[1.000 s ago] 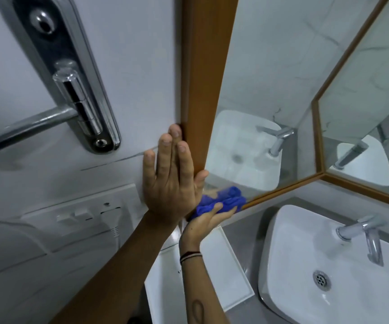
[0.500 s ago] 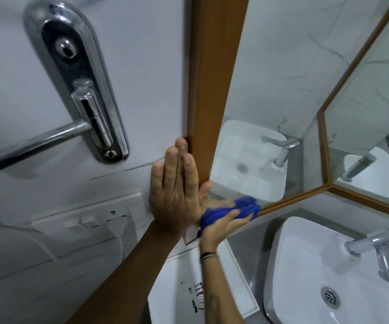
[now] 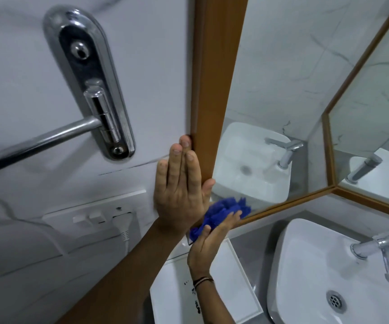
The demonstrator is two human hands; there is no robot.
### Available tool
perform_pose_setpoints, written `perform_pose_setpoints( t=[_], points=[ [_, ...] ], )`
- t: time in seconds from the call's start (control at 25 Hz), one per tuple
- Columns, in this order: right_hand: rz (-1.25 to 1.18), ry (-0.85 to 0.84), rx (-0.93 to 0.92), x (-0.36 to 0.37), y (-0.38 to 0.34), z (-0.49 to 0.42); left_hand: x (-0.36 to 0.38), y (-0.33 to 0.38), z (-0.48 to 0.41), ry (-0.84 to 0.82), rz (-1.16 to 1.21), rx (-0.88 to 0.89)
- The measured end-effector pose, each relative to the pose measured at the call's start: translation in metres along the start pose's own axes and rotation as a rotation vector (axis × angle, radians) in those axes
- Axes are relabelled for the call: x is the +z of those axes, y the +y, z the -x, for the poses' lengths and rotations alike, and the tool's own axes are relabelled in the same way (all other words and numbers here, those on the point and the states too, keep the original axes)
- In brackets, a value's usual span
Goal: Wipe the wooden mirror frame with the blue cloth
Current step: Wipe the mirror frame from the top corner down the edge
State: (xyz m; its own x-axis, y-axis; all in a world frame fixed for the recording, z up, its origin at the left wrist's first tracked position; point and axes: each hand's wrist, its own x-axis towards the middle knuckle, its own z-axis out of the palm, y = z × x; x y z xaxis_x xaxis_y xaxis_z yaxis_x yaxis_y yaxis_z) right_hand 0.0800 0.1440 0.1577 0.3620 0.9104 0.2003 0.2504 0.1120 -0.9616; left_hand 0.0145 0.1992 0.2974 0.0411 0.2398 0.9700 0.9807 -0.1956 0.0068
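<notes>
risk 1: blue cloth (image 3: 221, 212) sits at the frame's bottom-left corner, loosely bunched in the right hand (image 3: 208, 242); a weak hold could let it drop onto the white tray (image 3: 240, 272) below or toward the sink (image 3: 305, 265).
risk 2: a wide stroke could run off the wood and smear the mirror glass (image 3: 270, 78) just right of the frame.
risk 3: socket plate with a white plug (image 3: 121, 222) is on the wall to the left, near the left wrist; a damp cloth straying that way would be bad. Can't tell if the cloth is wet.
risk 4: the left hand covers part of the frame's outer edge, so that strip likely gets skipped unless the hand shifts.
left hand (image 3: 180, 183): open and flat, fingers together pointing up, palm on the tiled wall, fingertips against the outer edge of the wooden mirror frame (image 3: 217, 78), thumb hooked over the frame front. Holds nothing.
right hand: palm up, fingers curled around the cloth, pressing it to the corner from below; wrist bent back, forearm rising from the near edge.
cloth location: lower-left frame corner, touching wood, partly hidden behind the left hand.
towel bar (image 3: 37, 142): far left, well clear.
</notes>
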Motion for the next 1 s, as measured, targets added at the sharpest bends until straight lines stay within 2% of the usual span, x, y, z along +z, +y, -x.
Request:
perform_pose_setpoints(
  t=[0.12,0.24,0.36,0.48,0.72,0.92,1.0],
  points=[
    [0.218,-0.021,-0.518,-0.014,-0.001,-0.027,-0.003,-0.005,-0.002,-0.038,-0.032,0.012],
    [0.215,0.046,-0.8,-0.029,-0.062,-0.076,-0.006,-0.002,-0.004,-0.034,0.023,0.005],
    [0.244,0.172,-1.002,-0.046,-0.151,-0.132,-0.015,0.0,-0.006,-0.062,0.022,-0.002],
    [0.253,0.236,-1.06,-0.051,-0.191,-0.15,-0.021,0.002,-0.012,-0.076,0.041,-0.002],
    [0.499,0.066,-0.968,-0.06,-0.098,-0.084,-0.025,0.001,-0.01,-0.095,0.098,0.002],
    [0.299,0.208,-1.049,-0.066,-0.226,-0.155,-0.028,0.005,-0.018,-0.094,0.1,0.003],
    [0.298,0.263,-1.073,-0.066,-0.248,-0.162,-0.031,0.003,-0.017,-0.104,0.082,0.018]
  ],
)
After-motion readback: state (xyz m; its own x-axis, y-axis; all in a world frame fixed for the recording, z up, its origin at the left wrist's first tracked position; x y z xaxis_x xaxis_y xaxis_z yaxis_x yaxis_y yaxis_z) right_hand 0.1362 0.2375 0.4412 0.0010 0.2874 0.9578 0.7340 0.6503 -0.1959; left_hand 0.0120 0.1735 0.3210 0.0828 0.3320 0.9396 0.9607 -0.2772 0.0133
